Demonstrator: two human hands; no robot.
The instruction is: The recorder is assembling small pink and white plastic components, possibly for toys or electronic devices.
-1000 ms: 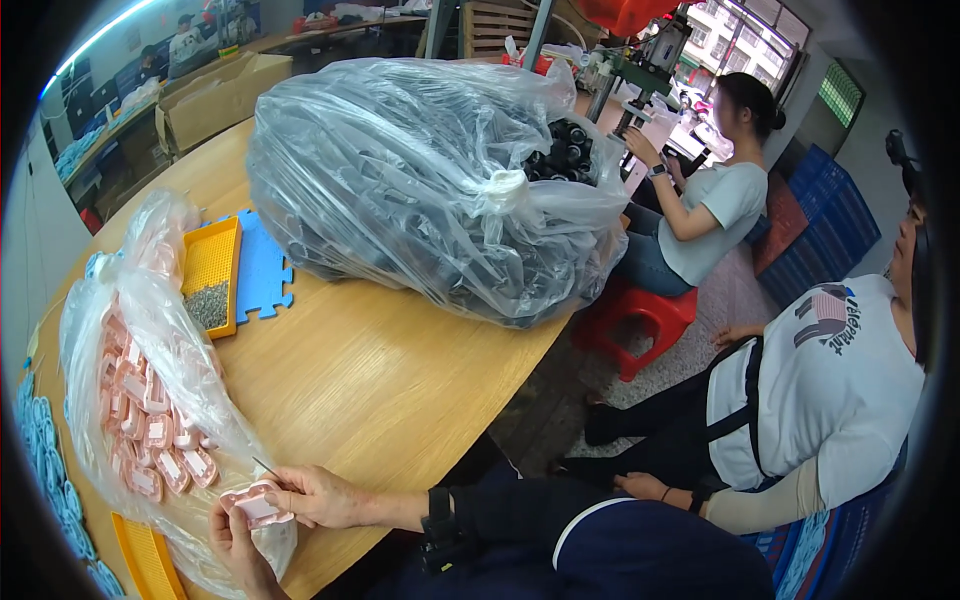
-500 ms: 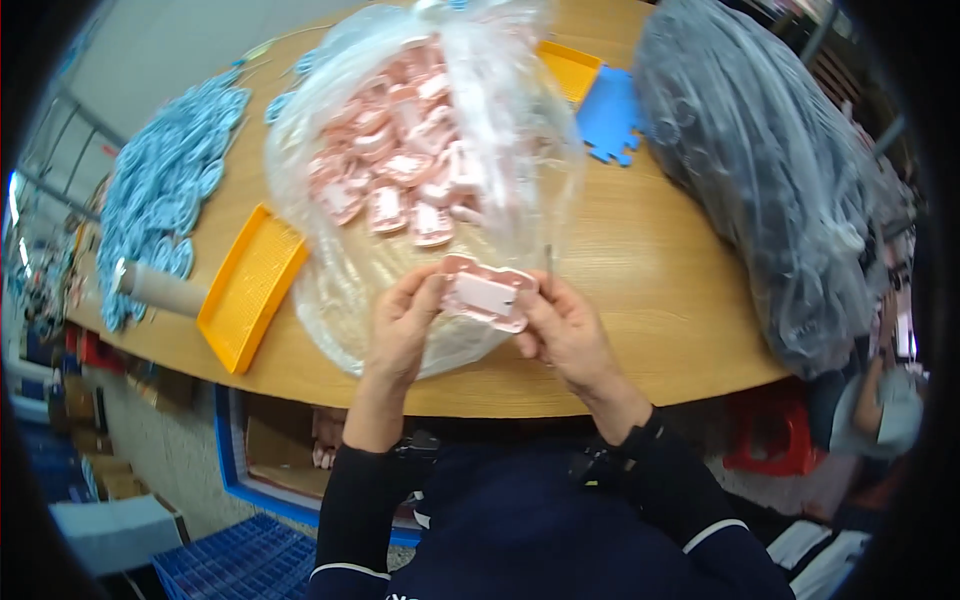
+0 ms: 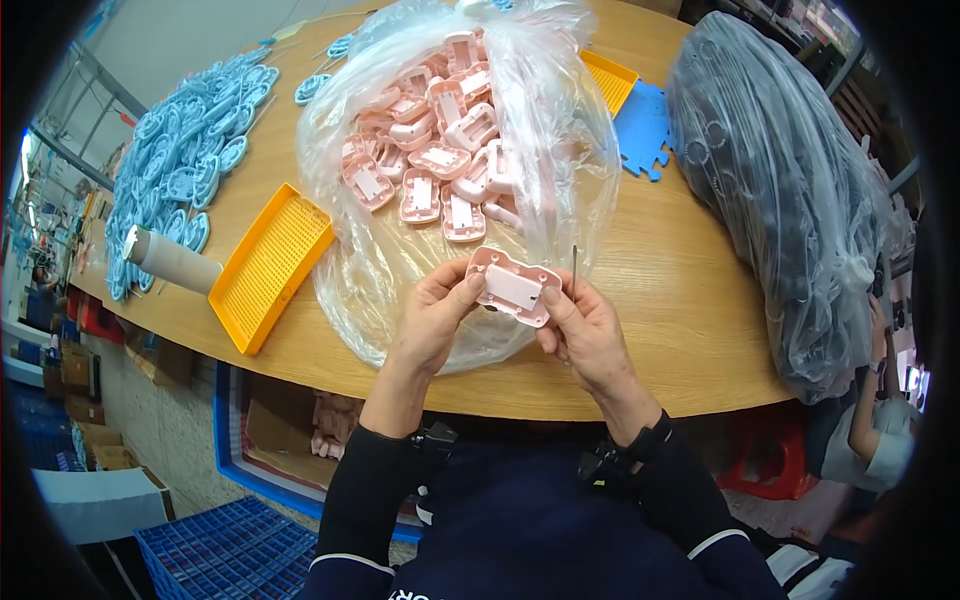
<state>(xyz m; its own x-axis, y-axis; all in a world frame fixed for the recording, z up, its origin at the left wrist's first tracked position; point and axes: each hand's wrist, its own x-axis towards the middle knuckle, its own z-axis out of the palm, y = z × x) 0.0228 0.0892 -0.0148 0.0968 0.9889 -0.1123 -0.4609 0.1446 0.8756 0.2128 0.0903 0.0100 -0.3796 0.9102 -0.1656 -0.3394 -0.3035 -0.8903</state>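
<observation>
A pink plastic housing (image 3: 512,288) with a pale rectangular panel inside is held up above the table edge, its hollow face toward me. My left hand (image 3: 436,312) pinches its left end between thumb and fingers. At the other end, the thumb of my right hand (image 3: 590,335) presses on the rim. A thin dark rod (image 3: 575,268) sticks up from between the fingers of that hand; its lower part is hidden. Just beyond lies an open clear plastic bag (image 3: 385,275) with a heap of similar pink housings (image 3: 440,160) inside.
Left of the bag are a yellow perforated tray (image 3: 270,265), a pale roll (image 3: 170,262) and a pile of light blue plastic parts (image 3: 180,160). A large grey bag (image 3: 770,200) fills the right side, beside a blue foam mat piece (image 3: 645,130). Another person's arm (image 3: 868,410) shows far right.
The view has shifted, so the table's things appear further right. Both hands still hold the pink housing, which looks sharper and much the same in tilt.
</observation>
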